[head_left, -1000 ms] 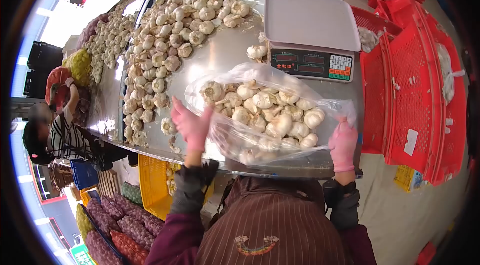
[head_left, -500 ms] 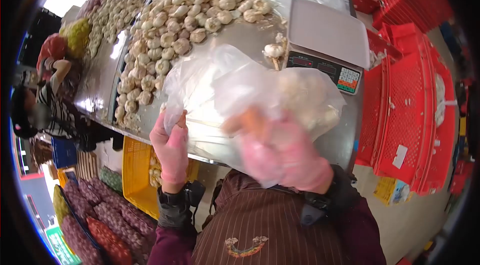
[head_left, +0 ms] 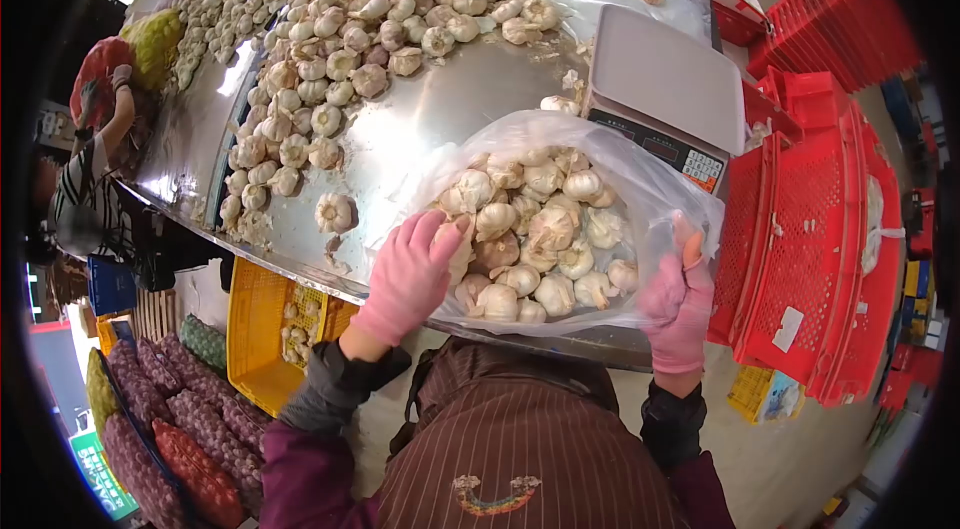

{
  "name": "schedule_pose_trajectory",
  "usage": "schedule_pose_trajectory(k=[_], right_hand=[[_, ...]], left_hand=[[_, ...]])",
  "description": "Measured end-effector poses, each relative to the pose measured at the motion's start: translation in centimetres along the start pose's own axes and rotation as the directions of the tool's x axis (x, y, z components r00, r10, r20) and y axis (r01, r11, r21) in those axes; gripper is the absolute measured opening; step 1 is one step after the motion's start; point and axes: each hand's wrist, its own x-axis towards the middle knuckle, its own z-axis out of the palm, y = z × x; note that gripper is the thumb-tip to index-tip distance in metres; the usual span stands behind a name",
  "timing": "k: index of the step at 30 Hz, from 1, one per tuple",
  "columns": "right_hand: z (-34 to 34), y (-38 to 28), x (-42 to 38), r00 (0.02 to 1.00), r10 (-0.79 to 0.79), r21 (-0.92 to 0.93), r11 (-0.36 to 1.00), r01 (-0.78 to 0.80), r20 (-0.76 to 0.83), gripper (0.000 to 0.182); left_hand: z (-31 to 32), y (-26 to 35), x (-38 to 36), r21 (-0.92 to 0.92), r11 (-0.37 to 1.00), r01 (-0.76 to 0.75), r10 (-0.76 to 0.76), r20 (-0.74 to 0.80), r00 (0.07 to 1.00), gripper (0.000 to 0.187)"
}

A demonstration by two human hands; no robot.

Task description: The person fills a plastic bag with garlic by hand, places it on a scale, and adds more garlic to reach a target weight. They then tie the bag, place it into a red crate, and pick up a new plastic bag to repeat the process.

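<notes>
The plastic bag (head_left: 655,174) lies on the near part of the metal surface (head_left: 400,134), its long axis running left to right and its wide mouth facing up. It is full of whitish garlic bulbs (head_left: 550,229), some tinged tan or purple; its film is thin, clear and crinkled. The left hand (head_left: 408,274), pink-gloved, has its fingers bent together over the bag's left edge, touching bulbs. The right hand (head_left: 680,304) pinches the right edge between its fingers. Left and near, a yellow crate (head_left: 262,329) holds more garlic.
</notes>
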Motion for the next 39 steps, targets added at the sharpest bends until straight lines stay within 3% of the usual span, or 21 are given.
schedule_pose_trajectory(k=[2,5,6,8,11,12,15,17,18,19,22,23,24,25,27,29,32,34,35,37,39], right_hand=[[0.6,0.5,0.0,0.998,0.008,0.089,0.996,-0.013,0.056,0.040],[1.0,1.4,-0.3,0.998,0.062,0.010,0.998,-0.062,-0.001,0.044],[0.9,1.5,-0.5,0.997,0.071,-0.014,0.997,-0.071,-0.017,0.046],[0.8,1.3,-0.8,0.993,0.083,-0.014,0.996,-0.085,-0.079,0.046],[-0.1,0.7,-1.2,0.982,0.074,-0.042,0.996,-0.083,-0.172,0.046],[-0.6,0.4,-1.4,0.977,0.054,-0.069,0.995,-0.070,-0.207,0.047],[-2.8,-0.7,-1.7,0.992,-0.033,0.006,0.999,0.034,-0.118,0.042],[-3.4,-1.5,-1.7,0.987,-0.032,0.021,0.999,0.036,-0.155,0.040],[-3.7,-1.8,-1.6,0.982,0.005,0.007,1.000,-0.004,-0.187,0.039],[-3.7,-1.7,-1.7,0.974,0.041,-0.004,0.999,-0.043,-0.223,0.039],[-1.3,-1.3,-0.3,0.989,0.074,-0.118,0.989,-0.089,-0.126,0.036],[0.1,-0.6,1.0,0.989,0.128,-0.125,0.983,-0.136,-0.070,0.033],[2.0,0.5,2.3,0.984,0.179,-0.135,0.975,-0.179,-0.014,0.031],[4.1,2.0,3.5,0.949,0.287,-0.050,0.958,-0.283,0.127,0.025],[9.9,2.6,3.1,0.920,0.292,-0.202,0.949,-0.243,0.263,0.024],[13.9,2.5,2.4,0.940,0.117,-0.309,0.951,-0.013,0.321,0.025],[10.0,-4.1,0.9,0.927,-0.051,-0.335,0.924,0.186,0.372,0.029],[4.5,-6.5,0.0,0.978,-0.143,-0.404,0.894,0.193,0.151,0.031],[1.9,-6.7,0.0,0.998,-0.067,-0.303,0.951,0.064,0.001,0.032],[-1.1,-5.2,0.1,0.965,-0.182,-0.425,0.901,0.087,-0.188,0.028],[-4.0,-2.2,1.6,0.944,-0.298,-0.539,0.822,0.181,-0.137,0.026]], left_hand=[[4.0,-1.9,0.4,0.049,0.980,0.193,-0.197,0.377,0.905,0.079],[7.0,-2.4,3.6,-0.065,0.929,0.366,-0.286,0.501,0.817,0.083],[7.2,-0.7,4.7,-0.212,0.901,0.378,-0.278,0.384,0.880,0.077],[9.4,1.3,6.6,-0.466,0.783,0.413,-0.205,0.433,0.878,0.065],[9.3,8.7,8.6,-0.372,0.921,0.117,0.037,0.383,0.923,0.049],[10.7,10.1,8.2,-0.548,0.836,0.036,0.150,0.292,0.945,0.044],[7.9,12.5,5.3,-0.451,0.840,-0.301,0.479,0.358,0.802,0.051],[4.6,10.7,5.4,-0.315,0.937,-0.153,0.239,0.255,0.937,0.057],[4.4,8.3,4.7,0.072,0.996,0.053,-0.062,0.122,0.991,0.059],[4.9,5.1,3.7,0.401,0.863,0.308,-0.285,-0.116,0.951,0.061],[8.8,-4.8,-0.4,0.361,0.693,0.624,-0.607,-0.175,0.775,0.039],[10.9,-7.9,-2.6,-0.356,0.483,0.800,-0.800,0.192,0.568,0.034],[11.6,-9.6,-3.8,-0.705,-0.187,0.684,-0.621,0.625,0.474,0.029],[10.1,-9.5,-3.2,-0.696,-0.171,0.697,-0.607,0.632,0.481,0.029],[4.8,-7.3,-0.1,-0.701,-0.091,0.708,-0.825,0.451,0.341,0.019],[0.9,-7.6,1.2,-0.845,-0.068,0.530,-0.800,0.364,0.477,0.015],[-6.0,0.2,7.5,-0.845,0.241,0.478,-0.757,0.144,0.637,0.017],[-7.4,7.0,10.6,-0.869,0.300,0.393,-0.647,0.117,0.754,0.017],[-7.2,9.2,11.3,-0.882,0.333,0.334,-0.537,0.114,0.836,0.017],[-7.7,14.8,12.3,-0.964,0.237,0.122,-0.425,0.010,0.905,0.017],[-7.7,14.8,11.6,-0.969,0.226,0.094,-0.369,0.004,0.929,0.019]])
